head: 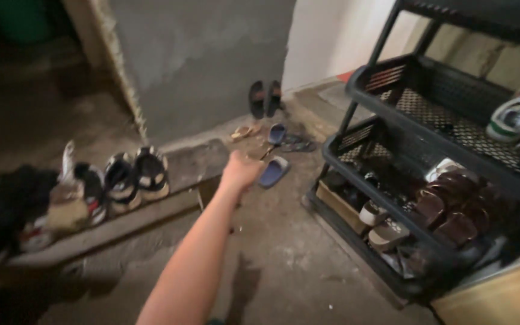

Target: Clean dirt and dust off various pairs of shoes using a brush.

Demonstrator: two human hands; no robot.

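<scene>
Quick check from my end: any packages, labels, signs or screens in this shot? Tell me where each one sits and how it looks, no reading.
No signs, screens or labels show.
Cardboard box: the one package-like thing, on the bottom tier of the black shoe rack, brown, low and rectangular, partly hidden in the dark.
Outstretched hand: near the blue slippers on the floor; no package by it.

1 bare forearm and hand (pixel 240 170), no sleeve, watch or rings visible.
</scene>
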